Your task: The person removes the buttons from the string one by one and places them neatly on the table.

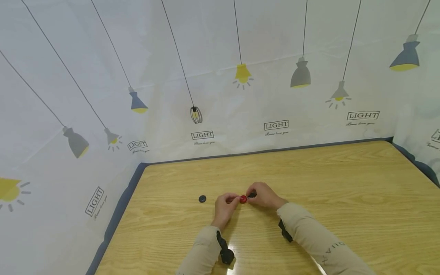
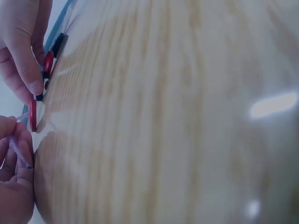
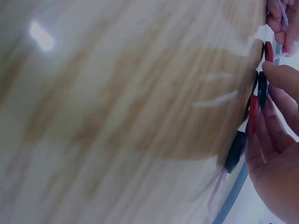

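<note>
A red button (image 1: 243, 199) stands between the two hands just above the wooden tabletop. My right hand (image 1: 264, 194) pinches its edge, and the fingertip hides part of it. Close under the right fingers are a black button (image 3: 262, 88), another red button (image 3: 253, 114) and one more black button (image 3: 236, 151) with a pale cord trailing from it. A pale cord (image 2: 21, 116) runs from the fingers of my left hand (image 1: 225, 209) to the nearest red button. The left fingers and thumb pinch this cord, and a length of it crosses the palm.
A loose black button (image 1: 202, 198) lies on the table (image 1: 165, 229) left of the hands. White sheeting (image 1: 220, 99) printed with lamps stands along the table's back and sides. Black wrist camera mounts (image 1: 226, 255) hang under the sleeves.
</note>
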Demonstrator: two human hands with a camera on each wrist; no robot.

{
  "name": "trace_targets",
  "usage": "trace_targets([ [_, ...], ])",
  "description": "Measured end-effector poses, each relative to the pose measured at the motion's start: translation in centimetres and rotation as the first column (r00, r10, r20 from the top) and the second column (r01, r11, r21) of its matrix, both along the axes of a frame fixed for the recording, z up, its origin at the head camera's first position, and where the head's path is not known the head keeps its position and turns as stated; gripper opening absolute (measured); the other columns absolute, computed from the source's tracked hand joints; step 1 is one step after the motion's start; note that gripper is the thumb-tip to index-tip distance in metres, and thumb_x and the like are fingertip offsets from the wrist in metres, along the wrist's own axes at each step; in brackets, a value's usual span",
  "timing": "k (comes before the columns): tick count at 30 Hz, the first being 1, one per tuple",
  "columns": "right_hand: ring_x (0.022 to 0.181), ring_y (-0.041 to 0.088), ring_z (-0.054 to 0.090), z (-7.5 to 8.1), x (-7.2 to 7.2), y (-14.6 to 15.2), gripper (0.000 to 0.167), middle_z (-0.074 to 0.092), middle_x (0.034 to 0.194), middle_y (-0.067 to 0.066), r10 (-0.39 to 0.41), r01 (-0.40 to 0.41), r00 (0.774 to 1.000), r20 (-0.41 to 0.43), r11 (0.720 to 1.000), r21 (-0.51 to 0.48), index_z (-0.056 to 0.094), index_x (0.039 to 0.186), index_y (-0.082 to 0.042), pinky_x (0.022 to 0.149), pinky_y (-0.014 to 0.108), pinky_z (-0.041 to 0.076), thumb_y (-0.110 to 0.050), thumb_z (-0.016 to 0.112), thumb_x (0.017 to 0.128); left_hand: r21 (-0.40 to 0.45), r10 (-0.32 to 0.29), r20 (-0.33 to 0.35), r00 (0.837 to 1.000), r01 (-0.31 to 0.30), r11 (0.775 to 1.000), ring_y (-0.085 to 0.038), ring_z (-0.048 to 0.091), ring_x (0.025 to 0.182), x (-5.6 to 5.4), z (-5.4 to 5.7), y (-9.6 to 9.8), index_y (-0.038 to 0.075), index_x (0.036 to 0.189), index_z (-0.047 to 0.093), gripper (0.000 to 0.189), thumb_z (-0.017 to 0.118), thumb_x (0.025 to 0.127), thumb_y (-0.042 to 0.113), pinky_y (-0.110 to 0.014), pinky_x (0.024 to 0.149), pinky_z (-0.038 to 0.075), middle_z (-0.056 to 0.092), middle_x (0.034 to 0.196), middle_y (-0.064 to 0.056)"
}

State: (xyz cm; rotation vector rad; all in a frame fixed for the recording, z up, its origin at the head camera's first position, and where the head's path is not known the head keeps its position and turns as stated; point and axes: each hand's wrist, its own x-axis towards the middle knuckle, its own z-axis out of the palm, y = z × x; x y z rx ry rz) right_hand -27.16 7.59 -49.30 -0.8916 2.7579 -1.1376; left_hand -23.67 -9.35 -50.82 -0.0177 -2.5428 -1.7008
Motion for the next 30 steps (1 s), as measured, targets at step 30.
trace_targets([
  [30,0.074,0.013,0.054,-0.08,0.21,-0.19,0.004,0.062,0.076,-0.003,-0.093,0.090,0.995,-0.037,0.993,-0.077,0.066,0.074,-0.009,0.085,0.041,0.039,-0.008,0.066,0.078,0.044,0.022,0.071,0.997,-0.025,0.999,-0.012,0.056,0.078,0.22,0.15,-0.11,0.003,0.091,0.066,0.018,0.062,0.084,0.019,-0.025,0.068,0.045,0.063,0.085,-0.004],
])
